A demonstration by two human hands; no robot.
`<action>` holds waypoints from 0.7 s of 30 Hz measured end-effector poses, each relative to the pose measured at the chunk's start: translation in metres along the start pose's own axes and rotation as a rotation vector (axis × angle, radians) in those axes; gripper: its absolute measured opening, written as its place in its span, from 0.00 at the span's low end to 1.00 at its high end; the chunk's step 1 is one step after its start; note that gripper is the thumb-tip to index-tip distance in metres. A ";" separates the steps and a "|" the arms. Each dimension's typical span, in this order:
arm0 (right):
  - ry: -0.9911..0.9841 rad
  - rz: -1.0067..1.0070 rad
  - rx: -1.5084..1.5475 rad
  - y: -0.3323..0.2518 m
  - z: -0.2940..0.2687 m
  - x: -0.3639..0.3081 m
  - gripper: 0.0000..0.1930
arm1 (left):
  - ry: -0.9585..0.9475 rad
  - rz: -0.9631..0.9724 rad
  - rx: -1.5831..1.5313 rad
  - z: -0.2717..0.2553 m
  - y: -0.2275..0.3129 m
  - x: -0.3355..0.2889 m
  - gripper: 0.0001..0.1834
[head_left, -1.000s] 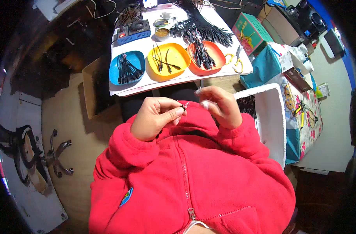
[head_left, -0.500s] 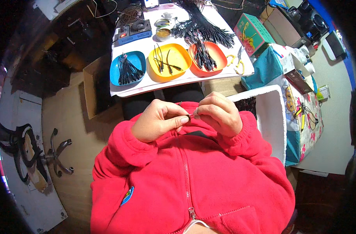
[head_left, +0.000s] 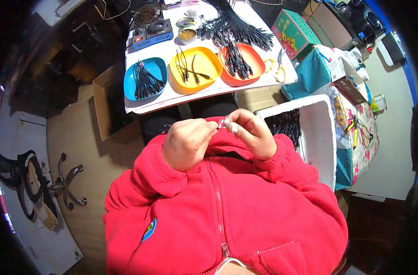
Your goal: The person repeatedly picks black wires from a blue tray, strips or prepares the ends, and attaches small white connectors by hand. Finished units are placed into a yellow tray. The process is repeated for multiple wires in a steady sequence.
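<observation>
In front of my red fleece jacket [head_left: 209, 192], both hands meet at chest height. My left hand [head_left: 187, 143] is closed, its back upward, with thumb and forefinger pinching a thin wire [head_left: 222, 123]. Close against it, my right hand [head_left: 254, 136] is closed too, and its fingertips pinch the wire's other side. A small white piece [head_left: 235, 129] shows at the right fingers; whether it is worn or held I cannot make out. Most of the wire is hidden by my fingers.
On the white table ahead stand a blue tray [head_left: 160, 67], a yellow tray [head_left: 208, 58] and an orange tray [head_left: 258, 64] with black cables. Behind them are a hot plate [head_left: 154, 40], a small tin [head_left: 187, 36] and scissors [head_left: 277, 68]. A white foam box [head_left: 319, 137] stands right.
My left hand has turned so its back shows more and shifted slightly right. The right hand has tilted, bringing the white piece into sight. The view has shifted slightly.
</observation>
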State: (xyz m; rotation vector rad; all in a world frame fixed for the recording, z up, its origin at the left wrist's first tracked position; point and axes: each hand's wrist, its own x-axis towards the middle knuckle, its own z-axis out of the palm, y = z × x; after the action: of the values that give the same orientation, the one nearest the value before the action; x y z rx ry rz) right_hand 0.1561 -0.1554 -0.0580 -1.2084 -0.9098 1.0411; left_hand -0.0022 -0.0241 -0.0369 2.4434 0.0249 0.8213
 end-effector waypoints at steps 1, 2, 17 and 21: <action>0.052 -0.222 -0.336 -0.004 -0.002 0.000 0.08 | -0.002 -0.083 -0.072 0.000 0.001 -0.002 0.08; 0.096 -0.461 -0.678 -0.008 -0.004 0.000 0.11 | -0.001 -0.166 -0.143 -0.001 0.002 -0.004 0.07; -0.109 0.350 0.402 0.003 -0.001 0.003 0.06 | 0.090 -0.033 0.146 0.018 0.003 -0.012 0.06; -0.037 -0.221 -0.315 -0.010 -0.005 0.005 0.07 | -0.019 -0.410 -0.520 0.005 -0.002 -0.013 0.05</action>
State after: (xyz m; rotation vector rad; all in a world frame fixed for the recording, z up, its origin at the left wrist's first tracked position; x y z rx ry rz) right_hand 0.1636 -0.1526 -0.0490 -1.3144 -1.2404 0.7630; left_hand -0.0099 -0.0268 -0.0486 1.8670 0.2629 0.5363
